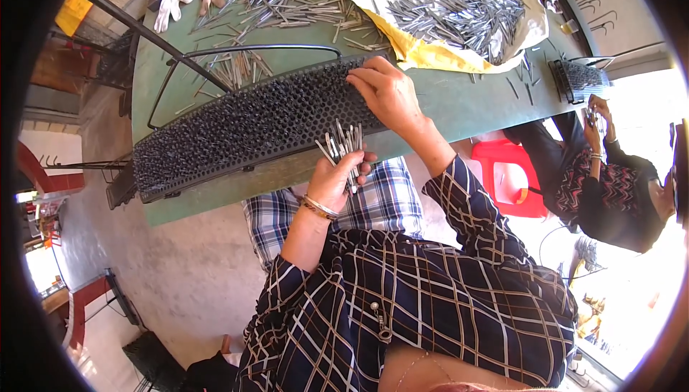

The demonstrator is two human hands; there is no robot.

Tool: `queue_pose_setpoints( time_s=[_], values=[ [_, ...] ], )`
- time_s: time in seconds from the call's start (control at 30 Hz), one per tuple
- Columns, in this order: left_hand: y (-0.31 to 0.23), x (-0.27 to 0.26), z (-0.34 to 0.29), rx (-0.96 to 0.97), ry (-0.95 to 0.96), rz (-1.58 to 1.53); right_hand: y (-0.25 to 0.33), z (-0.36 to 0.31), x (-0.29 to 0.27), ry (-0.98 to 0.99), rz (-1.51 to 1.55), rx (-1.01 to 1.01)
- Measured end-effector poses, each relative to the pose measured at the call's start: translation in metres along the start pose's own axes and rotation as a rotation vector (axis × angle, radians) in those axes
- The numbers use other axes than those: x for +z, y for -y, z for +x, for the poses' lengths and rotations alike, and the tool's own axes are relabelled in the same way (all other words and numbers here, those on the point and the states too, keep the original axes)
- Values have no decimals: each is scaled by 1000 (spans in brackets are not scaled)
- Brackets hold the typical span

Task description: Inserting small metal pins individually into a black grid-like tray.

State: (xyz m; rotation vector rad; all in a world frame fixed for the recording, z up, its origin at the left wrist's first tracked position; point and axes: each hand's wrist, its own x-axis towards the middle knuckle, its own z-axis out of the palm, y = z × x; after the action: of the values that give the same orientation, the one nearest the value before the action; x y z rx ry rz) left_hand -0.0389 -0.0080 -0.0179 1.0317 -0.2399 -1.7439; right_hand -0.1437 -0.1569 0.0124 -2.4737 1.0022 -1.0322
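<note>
From my remote station I view a flat green desk (459,101) above a pale grey floor (179,270), a long black perforated rack (251,123) along its near edge. The left hand (337,176) has its grip closed around slender grey metallic strips (336,142); the right hand (391,98) curls at the rack's right end, its contents indiscernible.

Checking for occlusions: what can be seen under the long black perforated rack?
Green tabletop shows along the near side of the rack; anything directly beneath its middle is hidden.
</note>
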Motion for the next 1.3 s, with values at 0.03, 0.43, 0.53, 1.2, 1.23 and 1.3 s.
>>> queue_pose_setpoints(
  time_s=[0.03,0.43,0.53,1.2,1.23,1.3],
  values=[
    [1,0,-1,31,-3,-2,0,-1,1,-20,60,43],
    [2,-2,-1,75,-34,36,-1,1,3,1,-4,-7],
    [1,-1,-2,74,-34,27,0,4,0,62,-85,-56],
    [-2,13,-4,146,-33,-8,12,-24,-36,536,798,668],
    [-2,12,-4,147,-38,-24,11,-25,-37,535,800,667],
    [0,12,-3,149,-45,-39,9,-25,-37,533,838,733]
  ],
)
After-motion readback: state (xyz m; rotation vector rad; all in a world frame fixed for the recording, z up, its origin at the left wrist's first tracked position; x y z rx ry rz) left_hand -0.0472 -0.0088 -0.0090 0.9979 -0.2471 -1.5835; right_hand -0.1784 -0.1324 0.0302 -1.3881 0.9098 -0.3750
